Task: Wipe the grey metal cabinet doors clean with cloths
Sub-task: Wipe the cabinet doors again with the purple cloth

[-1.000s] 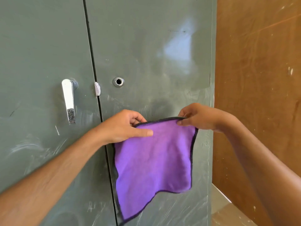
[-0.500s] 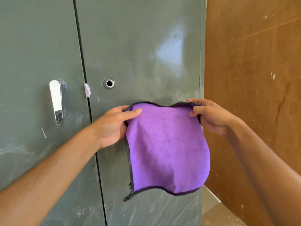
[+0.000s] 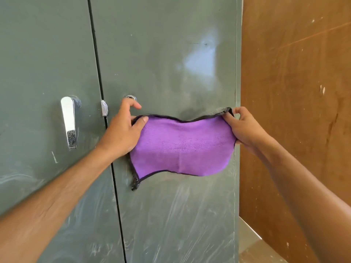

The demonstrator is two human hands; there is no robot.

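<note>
A purple cloth with a dark hem hangs stretched between my hands in front of the right grey cabinet door. My left hand pinches its upper left corner with the thumb on the front. My right hand grips the upper right corner near the door's right edge. The cloth appears folded over, its lower left corner dangling. The left cabinet door carries a chrome handle. Whitish smears streak the lower parts of both doors.
A round keyhole sits just above my left fingers, beside a small white latch piece on the door gap. A brown wooden panel stands right of the cabinet, with pale floor at its foot.
Both hands have raised the cloth and pulled it wider across the right door. The cloth now hangs shorter, with its lower part folded up.
</note>
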